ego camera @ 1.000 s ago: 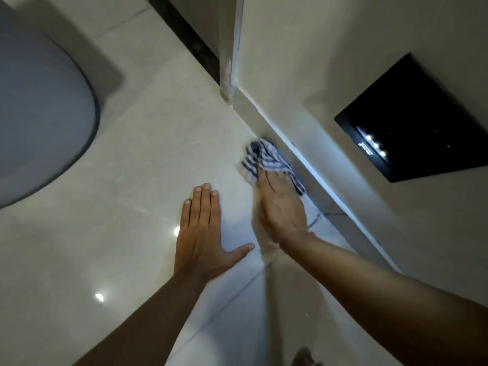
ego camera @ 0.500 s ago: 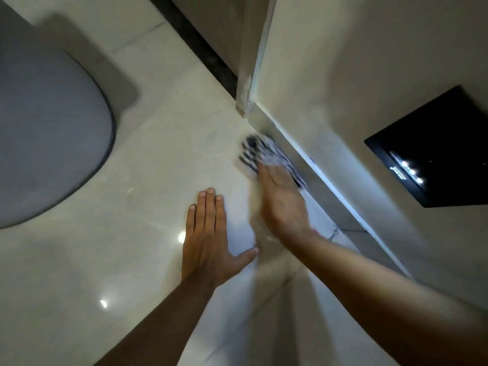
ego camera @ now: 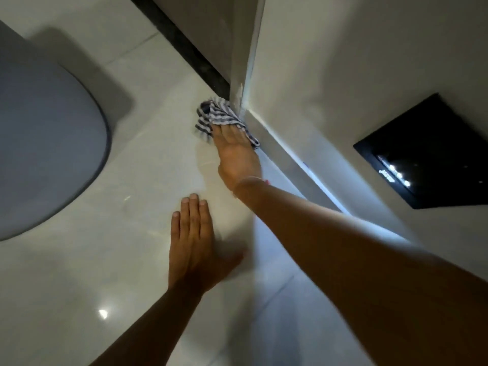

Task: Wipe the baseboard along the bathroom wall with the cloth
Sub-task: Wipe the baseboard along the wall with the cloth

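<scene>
Bracing on the floor (ego camera: 79, 260), with toilet (ego camera: 39, 154) at 9 o'clock, well apart. Wiping along baseboard (ego camera: 280, 155), seemingly at its far end; blocked ahead by corner post (ego camera: 244, 62), so probably drawing back toward 4 o'clock. Left hand (ego camera: 192, 247) flat, holding nothing. Right hand (ego camera: 235, 151) flat, pressing striped cloth (ego camera: 219, 114) at 12 o'clock.

Centre frame: right hand (ego camera: 236, 154) lies flat on striped cloth (ego camera: 219, 116), pressing it vs. baseboard (ego camera: 290, 167) at the wall corner. Left hand (ego camera: 194, 249) flat on floor (ego camera: 148, 159), lower centre, fingers together. Grey toilet lid (ego camera: 39, 141) at left; black panel (ego camera: 433, 154) on wall at right.
</scene>
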